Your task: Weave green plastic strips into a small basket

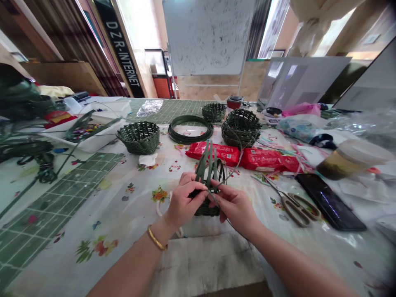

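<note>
A small dark green half-woven basket [208,206] stands on the flowered tablecloth, with loose upright strips [209,167] rising from its woven base. My left hand [183,203] is closed on the basket's left side, fingers pinching the strips. My right hand [235,206] grips its right side and pinches a thin green strand that trails off toward me. A gold bangle [156,239] circles my left wrist.
Finished green baskets sit beyond: one at left [140,137], one at right [241,127], a small one at back [214,111]. A coil of green strip [190,128], red packets [241,156], scissors [296,205], a black phone [330,202], a jar [346,160] and a white tray [89,130] lie around.
</note>
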Tool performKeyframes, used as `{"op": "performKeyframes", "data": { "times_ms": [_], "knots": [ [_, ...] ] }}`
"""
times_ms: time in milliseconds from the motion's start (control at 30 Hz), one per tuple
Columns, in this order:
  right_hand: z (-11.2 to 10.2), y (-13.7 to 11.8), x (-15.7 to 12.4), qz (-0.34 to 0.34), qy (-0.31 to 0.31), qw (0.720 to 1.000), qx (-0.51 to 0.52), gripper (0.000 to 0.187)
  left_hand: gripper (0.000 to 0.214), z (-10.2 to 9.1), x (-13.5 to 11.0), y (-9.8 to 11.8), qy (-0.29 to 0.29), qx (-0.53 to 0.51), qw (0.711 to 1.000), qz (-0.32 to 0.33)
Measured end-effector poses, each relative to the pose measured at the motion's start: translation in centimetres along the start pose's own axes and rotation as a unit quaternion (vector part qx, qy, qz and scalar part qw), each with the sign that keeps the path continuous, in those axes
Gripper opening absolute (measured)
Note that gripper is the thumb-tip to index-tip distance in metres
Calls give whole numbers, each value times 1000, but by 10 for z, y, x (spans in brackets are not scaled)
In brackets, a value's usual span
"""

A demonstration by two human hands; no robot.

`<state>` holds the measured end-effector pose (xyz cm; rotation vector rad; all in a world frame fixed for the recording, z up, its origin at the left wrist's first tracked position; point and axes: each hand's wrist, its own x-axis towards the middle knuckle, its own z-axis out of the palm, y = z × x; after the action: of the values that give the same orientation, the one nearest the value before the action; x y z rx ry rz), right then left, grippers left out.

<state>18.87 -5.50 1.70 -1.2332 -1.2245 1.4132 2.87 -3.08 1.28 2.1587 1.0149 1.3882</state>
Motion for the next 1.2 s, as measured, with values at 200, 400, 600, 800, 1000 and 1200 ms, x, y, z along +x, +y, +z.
{"op": "performKeyframes", "data": {
  "times_ms": [200,400,600,800,1000,1200],
  "knots": [
    [-9,-3,2,20,-92,992,79,39,8,-2,2,3,-32,-28,999,-2],
    [-8,-5,2,8,-80,994,69,32,8,0,2,9,-29,-12,999,23],
    [3,0,-3,-6,-8,994,107,31,12,7,-1,16,10,66,996,64],
    [0,7,2,-18,-25,980,194,26,14,6,4,15,36,111,993,17],
    [-18,-5,3,-100,-61,985,-123,47,9,-2,7,1,-24,51,998,-26],
    [-29,-31,-5,-322,75,783,-527,20,8,2,3,-2,-38,0,999,7]
  ]
}}
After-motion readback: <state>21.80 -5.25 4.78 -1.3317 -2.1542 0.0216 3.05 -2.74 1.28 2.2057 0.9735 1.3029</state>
